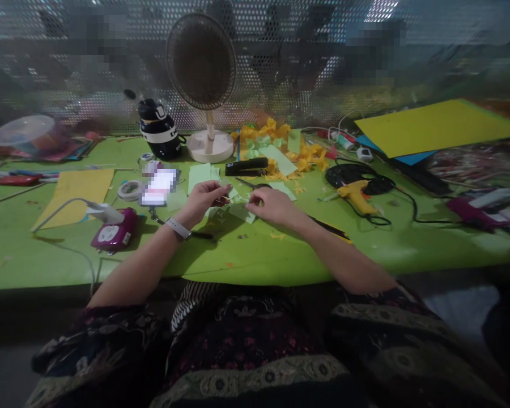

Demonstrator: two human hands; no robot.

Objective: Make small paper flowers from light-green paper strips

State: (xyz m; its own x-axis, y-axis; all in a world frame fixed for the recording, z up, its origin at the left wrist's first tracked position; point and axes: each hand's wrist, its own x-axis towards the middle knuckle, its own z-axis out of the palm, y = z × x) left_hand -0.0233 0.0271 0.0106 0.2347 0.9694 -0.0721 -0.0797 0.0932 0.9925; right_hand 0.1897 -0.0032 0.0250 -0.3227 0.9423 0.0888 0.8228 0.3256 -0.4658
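My left hand (204, 199) and my right hand (272, 205) meet over the middle of the green table (246, 260). Both pinch a small pale green paper piece (240, 208) between curled fingers. A watch sits on my left wrist. Scissors (253, 184) lie just beyond my right hand. More pale green paper sheets (202, 173) lie behind my left hand, and a black stapler (246, 166) sits past them.
A desk fan (204, 85) stands at the back, beside a black and white bottle (159, 131). Yellow paper scraps (280, 141), a yellow glue gun (357, 195) with black cable, tape rolls (130, 190), a magenta device (113, 231), yellow sheets (433, 127).
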